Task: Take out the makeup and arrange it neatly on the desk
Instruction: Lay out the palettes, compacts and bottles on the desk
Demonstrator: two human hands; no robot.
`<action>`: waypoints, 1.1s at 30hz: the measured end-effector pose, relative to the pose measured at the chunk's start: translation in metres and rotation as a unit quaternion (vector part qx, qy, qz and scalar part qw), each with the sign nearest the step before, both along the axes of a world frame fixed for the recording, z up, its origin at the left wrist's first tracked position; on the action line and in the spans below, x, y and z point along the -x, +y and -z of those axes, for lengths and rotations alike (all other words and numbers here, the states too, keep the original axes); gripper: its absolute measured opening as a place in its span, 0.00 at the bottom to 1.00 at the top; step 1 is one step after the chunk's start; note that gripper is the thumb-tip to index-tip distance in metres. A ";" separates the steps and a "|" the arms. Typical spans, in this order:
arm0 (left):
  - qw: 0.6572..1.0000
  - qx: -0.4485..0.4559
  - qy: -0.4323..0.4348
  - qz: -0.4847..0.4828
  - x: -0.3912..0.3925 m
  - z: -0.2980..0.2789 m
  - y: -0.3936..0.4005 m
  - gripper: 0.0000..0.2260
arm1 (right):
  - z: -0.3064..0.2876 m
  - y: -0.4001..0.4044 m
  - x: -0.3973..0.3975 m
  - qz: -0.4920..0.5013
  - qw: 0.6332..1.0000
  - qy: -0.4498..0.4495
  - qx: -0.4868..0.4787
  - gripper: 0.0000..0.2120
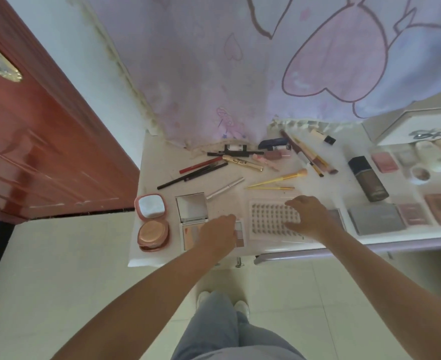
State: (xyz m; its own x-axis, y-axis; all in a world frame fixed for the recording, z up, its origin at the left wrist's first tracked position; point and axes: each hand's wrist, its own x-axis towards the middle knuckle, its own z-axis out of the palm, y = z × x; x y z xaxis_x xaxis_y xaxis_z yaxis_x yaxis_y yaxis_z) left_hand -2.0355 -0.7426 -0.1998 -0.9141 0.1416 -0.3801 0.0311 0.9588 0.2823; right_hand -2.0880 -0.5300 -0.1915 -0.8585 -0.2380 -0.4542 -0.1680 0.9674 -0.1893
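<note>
Left hand [220, 231] rests fingers-down on open white eyeshadow palette [192, 220], grip unclear. Right hand [308, 216] spread, fingers curved over clear false-lash tray [268, 219], white desk [159, 162] near edge.

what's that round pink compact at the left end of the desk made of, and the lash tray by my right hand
Round pink compact: likely glossy plastic, since its rim shines; the lid holds a mirror reflecting light. Lash tray: apparently clear, thin plastic over a white card; the desk shows through its edges.

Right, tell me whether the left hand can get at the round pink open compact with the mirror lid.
Probably yes. The left hand rests on the white open palette, and the round pink open compact lies just to its left with nothing between them.
</note>
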 end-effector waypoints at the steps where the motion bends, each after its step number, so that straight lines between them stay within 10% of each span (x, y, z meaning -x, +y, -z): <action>1: 1.000 -0.014 -0.014 0.008 0.004 0.000 0.004 0.13 | 0.001 0.003 -0.005 -0.014 0.999 0.001 -0.035 0.30; 7: 0.994 -0.088 -0.062 -0.001 0.034 -0.001 0.032 0.16 | 0.014 0.002 -0.013 0.066 0.996 0.034 -0.058 0.36; 18: 0.937 0.145 -0.102 0.301 0.074 0.013 0.051 0.52 | 0.026 0.016 0.002 -0.091 0.984 -0.059 -0.140 0.51; 29: 0.943 0.154 -0.089 0.280 0.078 0.009 0.040 0.49 | 0.019 0.032 0.028 -0.155 0.988 -0.001 0.008 0.46; 33: 0.986 -0.001 -0.111 0.125 0.078 -0.015 0.030 0.50 | -0.011 0.049 0.047 -0.155 0.984 -0.004 0.087 0.45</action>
State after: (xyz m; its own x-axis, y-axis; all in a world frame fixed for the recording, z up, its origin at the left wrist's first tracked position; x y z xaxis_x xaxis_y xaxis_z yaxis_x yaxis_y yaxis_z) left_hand -2.1131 -0.7123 -0.1850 -0.7442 0.3534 -0.5668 0.2038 0.9282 0.3112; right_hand -2.1350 -0.4812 -0.1802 -0.7294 -0.5616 -0.3905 -0.4470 0.8235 -0.3494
